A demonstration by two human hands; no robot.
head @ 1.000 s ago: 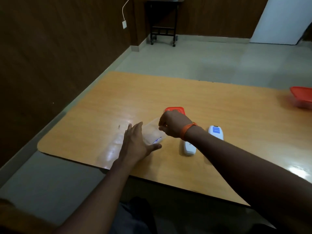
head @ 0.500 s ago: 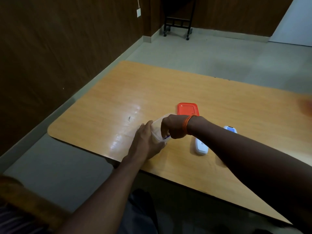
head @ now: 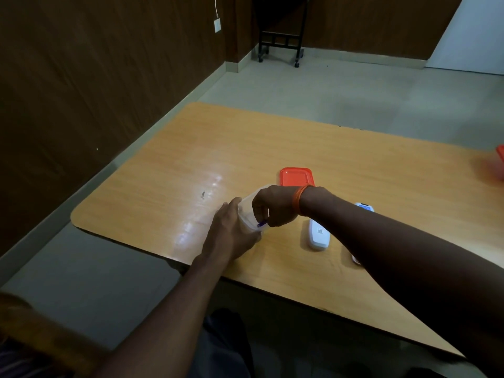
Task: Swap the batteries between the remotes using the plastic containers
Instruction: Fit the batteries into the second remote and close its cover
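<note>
Closest to the near edge of the surface [head: 163, 170], the left hand [head: 231, 236] is wrapped around the side of a clear plastic container [head: 249, 214], its grip pressed against the wall. My guess is that it's there to keep the light tub from skidding or tipping while the other hand works inside it.

The right hand [head: 275, 205] reaches in over the rim, its grip pinching a small blue-tipped thing that looks like a battery [head: 262, 223], right at the container's near lip. Can't tell if it's going in or coming out, tbh. That arm crosses over from the right, which hides part of what's lying there.

Just right of the container, a white remote [head: 317, 236] lies face down with a label showing, so the battery side is up, which makes sense if it's being emptied or refilled. A 2nd remote [head: 364, 207] pokes out from behind the right forearm, mostly hidden. There's also a small object [head: 356, 259] tucked under the forearm; I can't make it out.

Behind the container, touching or nearly touching it, is the orange lid [head: 296, 177], lying flat and parked out of the way. Far off at the right edge, another orange-lidded container [head: 500, 162] is barely in frame, probably the 2nd tub for the swap.
</note>
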